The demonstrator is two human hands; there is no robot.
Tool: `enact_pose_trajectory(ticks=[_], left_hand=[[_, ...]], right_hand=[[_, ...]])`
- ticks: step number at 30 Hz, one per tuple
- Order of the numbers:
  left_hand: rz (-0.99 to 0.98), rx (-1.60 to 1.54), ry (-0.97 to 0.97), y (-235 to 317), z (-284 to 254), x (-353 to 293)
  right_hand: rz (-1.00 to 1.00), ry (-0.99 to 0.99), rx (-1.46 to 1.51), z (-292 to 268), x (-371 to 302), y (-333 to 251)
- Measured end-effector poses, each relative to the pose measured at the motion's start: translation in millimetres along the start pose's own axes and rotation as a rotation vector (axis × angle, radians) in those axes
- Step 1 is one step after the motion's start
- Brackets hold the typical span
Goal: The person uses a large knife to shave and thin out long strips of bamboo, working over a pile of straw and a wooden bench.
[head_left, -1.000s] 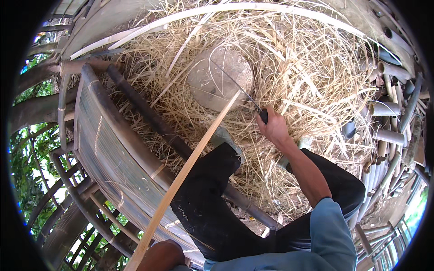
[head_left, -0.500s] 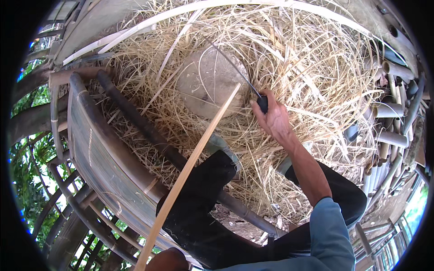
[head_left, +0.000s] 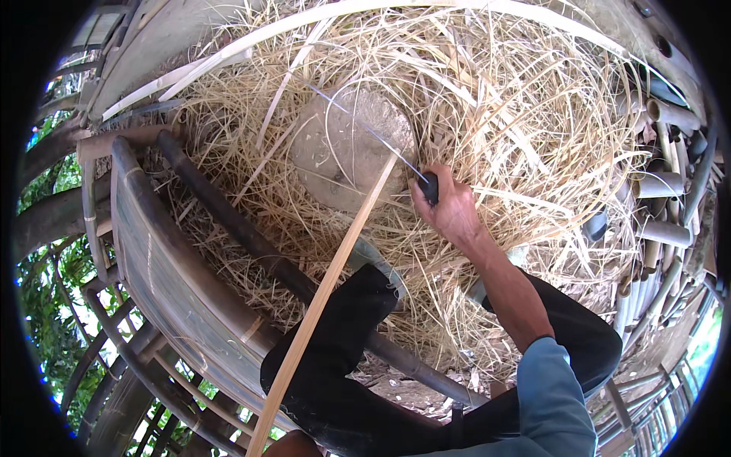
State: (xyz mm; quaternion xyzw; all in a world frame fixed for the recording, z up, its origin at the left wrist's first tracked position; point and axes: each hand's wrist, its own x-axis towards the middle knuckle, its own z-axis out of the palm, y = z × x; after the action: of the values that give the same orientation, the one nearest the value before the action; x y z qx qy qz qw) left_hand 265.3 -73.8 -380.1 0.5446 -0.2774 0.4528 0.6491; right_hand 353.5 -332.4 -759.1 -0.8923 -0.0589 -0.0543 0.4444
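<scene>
My right hand (head_left: pixel 449 204) is closed round the black handle of a long, thin-bladed knife (head_left: pixel 365 127). The blade slants up and left above a round, flat-topped block (head_left: pixel 327 148). A long, pale bamboo strip (head_left: pixel 333 270) rises from the lower edge, across my left thigh, and its tip meets or overlaps the blade near the handle. Whether they touch I cannot tell. Beside the strip's lower end a rounded, skin-coloured patch (head_left: pixel 293 444) shows at the picture's edge; it may be my left hand, but no fingers are visible.
Pale shavings (head_left: pixel 525 107) cover the ground around the block. Long split strips (head_left: pixel 320 14) arch across the far side. Dark poles and a curved slatted bamboo seat (head_left: pixel 179 282) stand at the left. Cut bamboo tubes (head_left: pixel 659 185) are stacked at the right.
My right hand has moved slightly left and down with the knife, and the blade lies at a flatter slant. The bamboo strip has shifted a little right, its tip lower.
</scene>
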Motion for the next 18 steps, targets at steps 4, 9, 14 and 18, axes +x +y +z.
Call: enact_pose_trajectory(ticks=[4,9,14,18], left_hand=[[-0.003,0.009,0.012,0.8,-2.5,1.3],[-0.012,-0.014,0.021,2.5,-1.1,1.7],[-0.025,0.010,0.037,3.5,-3.4,2.3],[-0.036,-0.032,0.057,5.3,7.5,9.4]], right_hand=[[-0.116,0.098,0.071,-3.9,2.4,-21.9],[0.144,-0.134,-0.088,12.5,5.3,15.1],[-0.100,0.058,0.041,-5.3,4.1,-23.5],[0.151,-0.099,0.072,0.9,6.4,14.5]])
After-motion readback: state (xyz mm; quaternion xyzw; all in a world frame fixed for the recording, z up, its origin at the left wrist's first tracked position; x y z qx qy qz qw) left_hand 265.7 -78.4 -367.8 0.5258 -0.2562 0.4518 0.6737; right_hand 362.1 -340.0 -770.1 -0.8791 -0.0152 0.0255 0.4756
